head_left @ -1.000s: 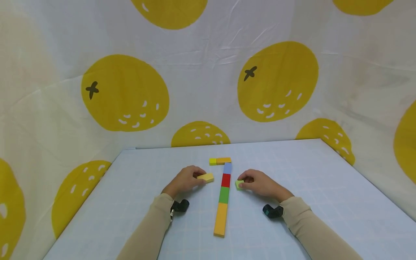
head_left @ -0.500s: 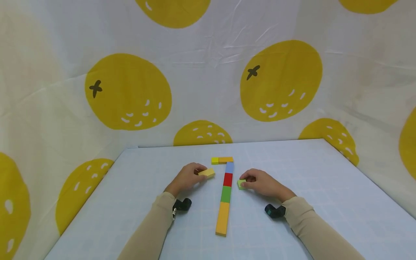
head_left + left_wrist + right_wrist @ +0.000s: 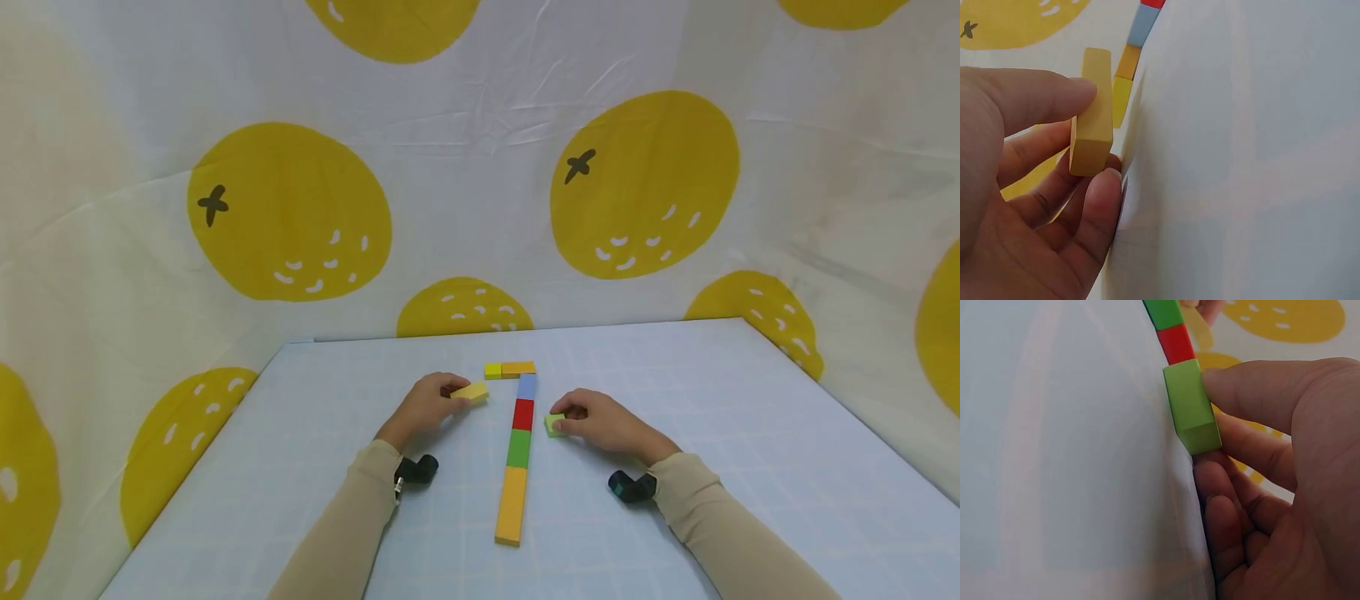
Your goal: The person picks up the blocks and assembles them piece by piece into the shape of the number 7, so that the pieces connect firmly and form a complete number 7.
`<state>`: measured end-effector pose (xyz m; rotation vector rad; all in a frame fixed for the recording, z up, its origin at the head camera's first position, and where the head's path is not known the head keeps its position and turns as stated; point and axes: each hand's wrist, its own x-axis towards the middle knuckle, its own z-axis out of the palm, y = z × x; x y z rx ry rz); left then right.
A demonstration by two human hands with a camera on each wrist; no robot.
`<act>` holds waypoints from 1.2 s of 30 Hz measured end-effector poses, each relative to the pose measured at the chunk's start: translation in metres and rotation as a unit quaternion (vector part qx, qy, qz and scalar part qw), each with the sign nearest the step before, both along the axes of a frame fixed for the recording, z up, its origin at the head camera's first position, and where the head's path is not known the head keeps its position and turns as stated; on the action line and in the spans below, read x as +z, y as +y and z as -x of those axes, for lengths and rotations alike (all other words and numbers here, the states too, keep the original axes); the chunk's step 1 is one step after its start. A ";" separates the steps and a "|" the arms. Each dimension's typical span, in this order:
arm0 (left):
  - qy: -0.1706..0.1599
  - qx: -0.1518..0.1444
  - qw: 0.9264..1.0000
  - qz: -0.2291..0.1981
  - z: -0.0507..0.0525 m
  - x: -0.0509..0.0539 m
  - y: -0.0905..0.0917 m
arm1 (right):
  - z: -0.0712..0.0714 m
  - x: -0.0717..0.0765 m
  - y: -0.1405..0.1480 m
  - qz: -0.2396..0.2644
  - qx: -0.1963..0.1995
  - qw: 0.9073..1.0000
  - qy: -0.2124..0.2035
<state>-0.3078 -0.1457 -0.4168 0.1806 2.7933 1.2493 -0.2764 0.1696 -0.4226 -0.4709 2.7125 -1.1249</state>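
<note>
My left hand [image 3: 426, 407] pinches a pale yellow block [image 3: 1095, 106] between thumb and fingers, held left of the row and a little above the table. On the other side, my right hand [image 3: 606, 423] grips a light green block [image 3: 1190, 400] low at the table surface. Between the hands runs a line of blocks: an orange one [image 3: 512, 507] nearest me, then green [image 3: 518, 449], red [image 3: 523, 415] and blue [image 3: 527, 387]. Across its far end lie an orange block [image 3: 518, 368] and a small yellow block [image 3: 492, 371], end to end, reaching left.
The table [image 3: 337, 517] has a pale checked cloth. Behind it hangs a white curtain [image 3: 465, 192] printed with large yellow fruit. Dark wrist cameras sit on the left wrist [image 3: 418, 469] and the right wrist [image 3: 632, 487].
My left hand has moved slightly away from me, bringing the pale yellow block nearer the far end of the row. My right hand stays in place with the light green block.
</note>
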 end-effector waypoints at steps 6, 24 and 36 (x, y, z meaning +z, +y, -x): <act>0.005 -0.008 1.000 0.001 0.003 0.000 -0.004 | 0.002 -0.001 0.000 -0.003 0.011 1.000 0.010; 0.015 -0.008 0.999 0.036 0.021 0.010 -0.001 | 0.003 -0.002 0.002 0.004 0.024 1.000 0.019; 0.035 -0.022 0.998 0.040 0.028 0.009 0.000 | 0.005 -0.003 0.002 0.010 0.023 1.000 0.015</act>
